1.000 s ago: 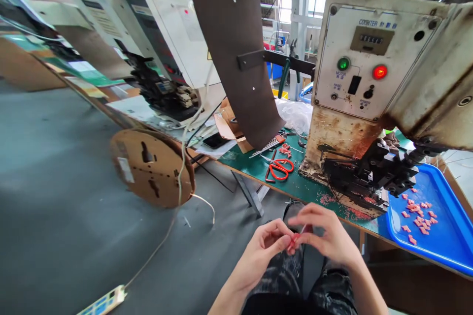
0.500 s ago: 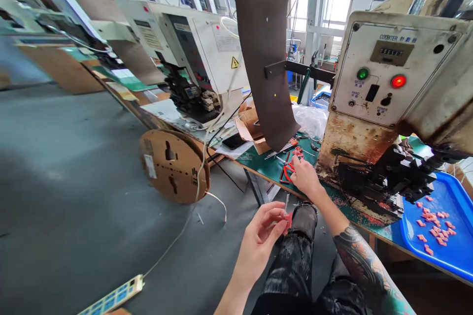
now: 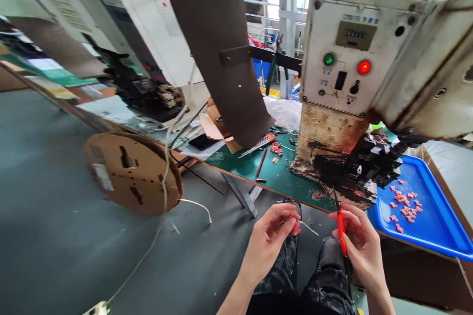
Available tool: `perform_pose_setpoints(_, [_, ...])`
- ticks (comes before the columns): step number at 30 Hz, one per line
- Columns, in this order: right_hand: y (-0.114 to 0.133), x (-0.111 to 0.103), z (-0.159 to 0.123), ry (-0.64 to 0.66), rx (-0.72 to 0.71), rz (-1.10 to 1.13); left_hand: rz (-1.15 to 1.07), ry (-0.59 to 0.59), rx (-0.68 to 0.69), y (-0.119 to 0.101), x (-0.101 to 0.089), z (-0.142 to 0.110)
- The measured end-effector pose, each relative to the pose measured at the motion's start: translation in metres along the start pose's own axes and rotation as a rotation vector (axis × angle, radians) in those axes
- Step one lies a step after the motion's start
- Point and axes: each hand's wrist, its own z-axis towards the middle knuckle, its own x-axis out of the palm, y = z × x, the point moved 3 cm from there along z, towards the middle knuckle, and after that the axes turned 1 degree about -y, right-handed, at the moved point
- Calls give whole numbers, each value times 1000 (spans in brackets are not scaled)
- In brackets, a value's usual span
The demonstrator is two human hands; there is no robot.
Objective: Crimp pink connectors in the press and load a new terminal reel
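My left hand [image 3: 273, 236] is closed in a pinch over my lap. Between its fingertips is a small pink piece [image 3: 296, 227], mostly covered by the fingers, and a thin whitish strip [image 3: 309, 228] sticks out to the right. Apart from it, on the right, my right hand [image 3: 360, 241] grips red-handled scissors [image 3: 341, 231]; their thin dark tip points up toward the table edge. Several similar pink pieces [image 3: 408, 204] lie scattered in the blue tray [image 3: 439, 238].
A rusty press machine [image 3: 325, 133] with a lit red button stands over the green table [image 3: 277, 172]. A red hex key [image 3: 261, 166] and small red pieces [image 3: 275, 147] lie there. A brown curved sheet [image 3: 214, 49] hangs above; a cardboard reel [image 3: 133, 172] is at left.
My right hand has picked the red-handled scissors up from the table and drawn back toward my lap. The strip in my left hand now points right instead of up. The view has shifted right.
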Motion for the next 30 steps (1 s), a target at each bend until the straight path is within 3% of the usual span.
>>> perform_pose_setpoints(5, [4,-9,-5,13,99,29,10,198,-16,3,39,5])
perform_pose_setpoints(9, [-2,-8,-6,46,166,192,-21,225,-31,1,56,4])
perform_pose_setpoints(17, [-3,-2,-18,-206,64,125,-108,211,-168,11,63,-3])
perform_pose_setpoints(23, [-3,-2,-18,-169,73,60,-42,122,-50,7,61,-3])
perform_pose_setpoints(30, [-8,-39,-50,-45,117,-115,31,43,97,-1,59,2])
